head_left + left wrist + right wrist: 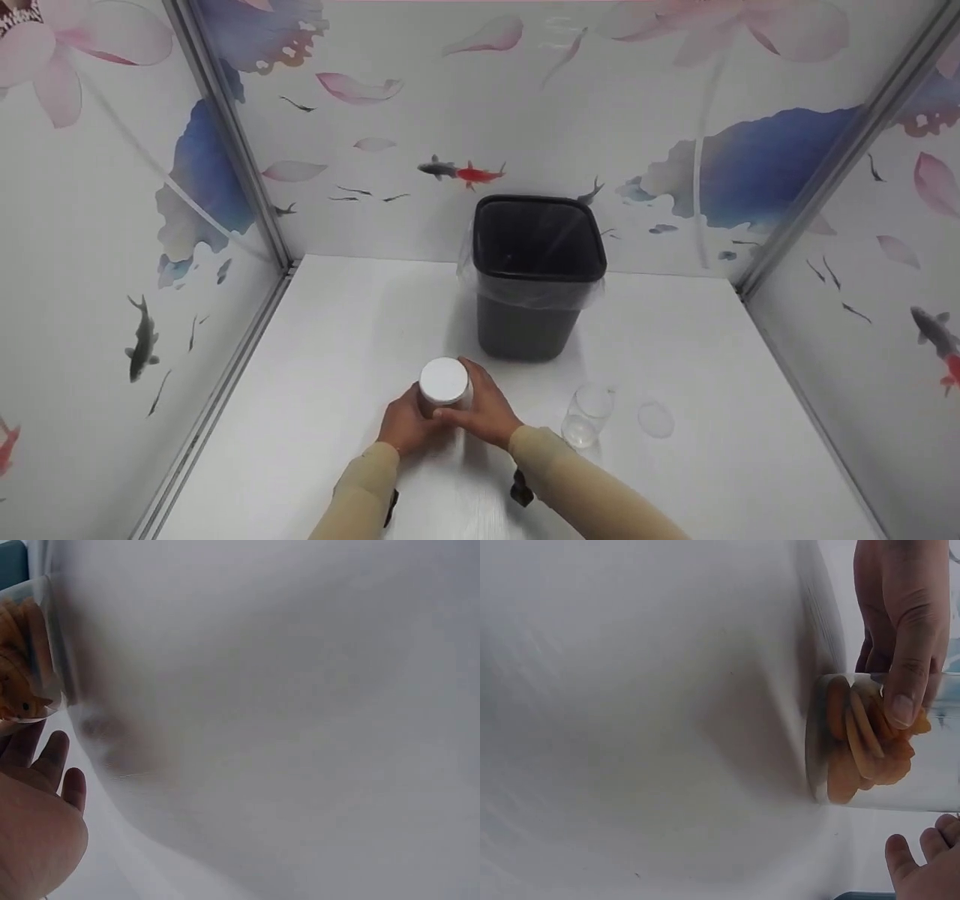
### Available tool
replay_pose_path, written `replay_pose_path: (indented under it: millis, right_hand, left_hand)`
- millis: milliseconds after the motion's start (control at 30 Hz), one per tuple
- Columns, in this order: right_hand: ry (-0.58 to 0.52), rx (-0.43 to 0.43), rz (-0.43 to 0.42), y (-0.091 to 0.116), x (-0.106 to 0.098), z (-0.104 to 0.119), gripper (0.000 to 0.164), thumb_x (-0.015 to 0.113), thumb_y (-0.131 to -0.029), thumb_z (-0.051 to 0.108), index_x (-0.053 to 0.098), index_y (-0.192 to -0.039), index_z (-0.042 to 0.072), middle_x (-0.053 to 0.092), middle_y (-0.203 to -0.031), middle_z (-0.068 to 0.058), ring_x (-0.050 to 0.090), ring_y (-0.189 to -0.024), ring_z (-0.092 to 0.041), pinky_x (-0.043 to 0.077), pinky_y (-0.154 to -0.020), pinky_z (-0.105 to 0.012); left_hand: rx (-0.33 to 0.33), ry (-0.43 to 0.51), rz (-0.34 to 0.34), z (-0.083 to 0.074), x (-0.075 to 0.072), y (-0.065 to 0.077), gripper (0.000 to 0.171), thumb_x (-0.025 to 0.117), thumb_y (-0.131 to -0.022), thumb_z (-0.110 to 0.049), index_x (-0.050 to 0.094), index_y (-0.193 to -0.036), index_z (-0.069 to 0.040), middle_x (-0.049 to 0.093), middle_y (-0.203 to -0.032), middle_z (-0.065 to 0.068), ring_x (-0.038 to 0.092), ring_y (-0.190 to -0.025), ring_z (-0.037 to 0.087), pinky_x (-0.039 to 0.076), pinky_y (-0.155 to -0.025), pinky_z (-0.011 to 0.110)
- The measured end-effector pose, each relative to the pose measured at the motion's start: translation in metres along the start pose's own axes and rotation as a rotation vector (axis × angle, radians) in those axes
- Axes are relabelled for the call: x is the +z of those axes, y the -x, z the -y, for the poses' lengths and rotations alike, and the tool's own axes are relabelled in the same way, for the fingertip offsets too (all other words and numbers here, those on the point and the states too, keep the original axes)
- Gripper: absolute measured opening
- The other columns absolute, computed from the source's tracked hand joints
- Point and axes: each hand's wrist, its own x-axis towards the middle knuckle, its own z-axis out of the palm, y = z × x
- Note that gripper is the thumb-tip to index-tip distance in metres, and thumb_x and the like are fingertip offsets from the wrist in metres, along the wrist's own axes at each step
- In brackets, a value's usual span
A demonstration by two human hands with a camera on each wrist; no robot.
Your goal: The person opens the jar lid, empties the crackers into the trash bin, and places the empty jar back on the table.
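Both hands grip a clear jar between them, over the white table in front of the person. A white lid tops it, and orange-brown slices are heaped at its bottom. On the jar's left side is the left hand, its thumb pressed to the wall in the right wrist view. The right hand wraps the right side, fingers round the back and thumb across the front. In the right wrist view the jar's base is right at the tabletop.
A black bin with a clear plastic liner stands behind the hands, near the patterned back wall. Right of the right forearm stands a clear glass cup; a clear round disc lies beside it. Side walls bound the table.
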Motion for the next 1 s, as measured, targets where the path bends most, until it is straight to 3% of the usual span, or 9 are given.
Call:
replay_pose_path:
  millis: [267, 400, 567, 700, 833, 1000]
  right_hand:
    - [-0.141, 0.095, -0.065, -0.01, 0.011, 0.0, 0.107, 0.087, -0.07, 0.054, 0.036, -0.151, 0.008, 0.048, -0.145, -0.007, 0.046, -0.132, -0.022, 0.035, -0.109, -0.045]
    - [-0.154, 0.12, -0.094, -0.01, 0.015, -0.001, 0.105, 0.089, -0.068, 0.054, 0.04, -0.15, 0.01, 0.051, -0.143, -0.004, 0.047, -0.131, -0.021, 0.036, -0.109, -0.044]
    - [-0.193, 0.125, -0.11, -0.012, 0.016, 0.0, 0.104, 0.09, -0.068, 0.051, 0.041, -0.15, 0.01, 0.05, -0.146, -0.006, 0.046, -0.133, -0.023, 0.035, -0.11, -0.046]
    - [-0.219, 0.141, -0.106, -0.012, 0.016, 0.0, 0.105, 0.092, -0.066, 0.048, 0.042, -0.15, 0.011, 0.049, -0.147, -0.005, 0.046, -0.133, -0.022, 0.034, -0.111, -0.046]
    - [-0.224, 0.13, -0.099, -0.014, 0.014, -0.001, 0.104, 0.092, -0.065, 0.049, 0.044, -0.15, 0.013, 0.049, -0.147, -0.003, 0.046, -0.133, -0.021, 0.033, -0.111, -0.046]
    - [-0.264, 0.093, -0.035, -0.018, 0.006, -0.007, 0.102, 0.094, -0.064, 0.043, 0.047, -0.149, 0.015, 0.052, -0.144, 0.002, 0.048, -0.131, -0.017, 0.034, -0.109, -0.045]
  left_hand:
    - [0.025, -0.051, -0.017, 0.001, 0.004, -0.002, 0.087, 0.083, -0.078, -0.045, 0.047, -0.144, -0.001, 0.058, -0.137, 0.016, 0.052, -0.129, 0.029, 0.04, -0.107, 0.046]
    - [0.041, -0.079, -0.019, 0.0, 0.003, -0.002, 0.085, 0.083, -0.077, -0.046, 0.05, -0.141, 0.0, 0.06, -0.133, 0.017, 0.055, -0.126, 0.03, 0.042, -0.105, 0.046]
    - [0.062, -0.115, -0.076, -0.002, 0.001, -0.005, 0.088, 0.085, -0.069, -0.053, 0.056, -0.133, 0.001, 0.066, -0.123, 0.018, 0.061, -0.117, 0.032, 0.047, -0.099, 0.047]
    - [0.081, -0.141, -0.129, -0.001, 0.003, -0.008, 0.085, 0.087, -0.065, -0.051, 0.061, -0.125, 0.002, 0.069, -0.115, 0.019, 0.065, -0.109, 0.034, 0.05, -0.094, 0.048]
    - [0.101, -0.129, -0.159, 0.0, 0.004, -0.009, 0.075, 0.087, -0.069, -0.044, 0.062, -0.125, 0.001, 0.069, -0.115, 0.018, 0.065, -0.109, 0.034, 0.05, -0.095, 0.048]
    - [0.127, -0.092, -0.114, 0.002, 0.005, -0.009, 0.079, 0.086, -0.071, -0.047, 0.06, -0.131, -0.002, 0.067, -0.121, 0.015, 0.062, -0.116, 0.03, 0.048, -0.099, 0.046]
